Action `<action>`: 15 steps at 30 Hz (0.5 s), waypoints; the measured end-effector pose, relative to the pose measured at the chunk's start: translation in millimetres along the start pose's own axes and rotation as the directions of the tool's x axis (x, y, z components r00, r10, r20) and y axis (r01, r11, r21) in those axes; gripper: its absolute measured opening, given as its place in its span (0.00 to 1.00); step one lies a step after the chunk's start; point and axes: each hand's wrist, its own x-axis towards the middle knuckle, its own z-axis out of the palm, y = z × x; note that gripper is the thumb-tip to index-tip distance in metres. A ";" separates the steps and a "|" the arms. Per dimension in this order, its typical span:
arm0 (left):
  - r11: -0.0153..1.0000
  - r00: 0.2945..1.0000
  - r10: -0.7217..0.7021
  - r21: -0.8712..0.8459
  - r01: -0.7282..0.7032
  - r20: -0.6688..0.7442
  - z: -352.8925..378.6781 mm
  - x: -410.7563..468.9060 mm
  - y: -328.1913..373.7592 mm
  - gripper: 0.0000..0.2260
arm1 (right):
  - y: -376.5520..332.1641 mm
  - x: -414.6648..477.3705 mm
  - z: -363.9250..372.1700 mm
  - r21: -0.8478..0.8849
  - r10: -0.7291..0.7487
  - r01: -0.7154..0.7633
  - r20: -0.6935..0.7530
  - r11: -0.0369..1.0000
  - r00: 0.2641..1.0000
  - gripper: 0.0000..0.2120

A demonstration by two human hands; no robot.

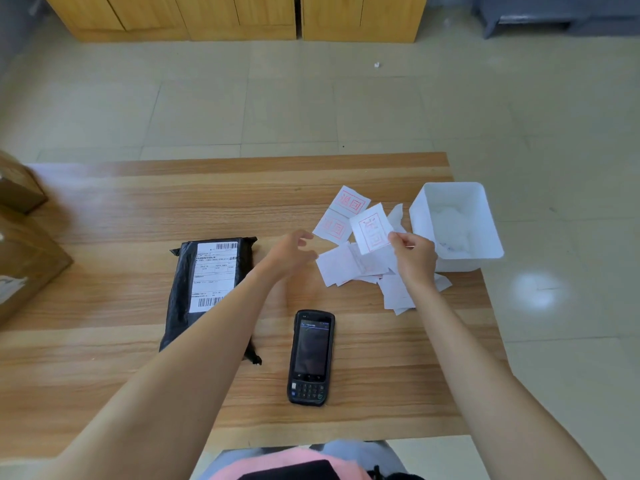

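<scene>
The right grip pinched a white slip with a red boxed stamp, thumb and forefinger closed on its lower right corner. It held the slip tilted above the far right part of the tabletop. The left grip hovered just left of the slip, apart from it, with its fingers loosely curved and spread, holding nothing. Two joined slips with the same red stamp lay flat just behind and to the left of the held one. A loose pile of plain white papers lay under and in front of the right grip. A white box stood at the right edge of the tabletop, just beside the pile, open at the top, with crumpled white paper inside. A black parcel bearing a white shipping label with barcodes lay flat to the left, partly crossed by the left forearm. A black handheld scanner, its screen lit and its keypad toward the person, lay between the two forearms, near the parcel's right edge but apart from it. Brown cardboard boxes stood at the left edge of the view. Beyond the tabletop lay a pale tiled floor with one small white scrap on it, and wooden cabinets stood behind.
</scene>
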 end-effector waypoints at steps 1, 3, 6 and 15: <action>1.000 1.000 0.023 -0.021 -0.023 -0.008 -0.7 -1.8 2.9 0.21 | -3.7 -4.7 -2.5 0.010 -0.008 0.007 0.036 1.000 0.999 0.11; 0.995 0.998 0.064 -0.074 -0.066 -0.019 -3.4 -9.4 11.5 0.21 | -10.3 -15.2 -5.2 0.022 -0.034 0.032 0.111 0.999 0.993 0.10; 0.978 0.992 0.123 -0.165 -0.126 -0.030 -8.2 -21.3 18.9 0.19 | -19.1 -33.7 -3.8 0.060 -0.079 0.067 0.215 0.996 0.973 0.08; 0.957 0.972 0.229 -0.169 -0.234 -0.047 -31.6 -46.9 -5.7 0.08 | -25.8 -71.1 14.7 0.113 -0.068 0.029 0.367 0.993 0.928 0.05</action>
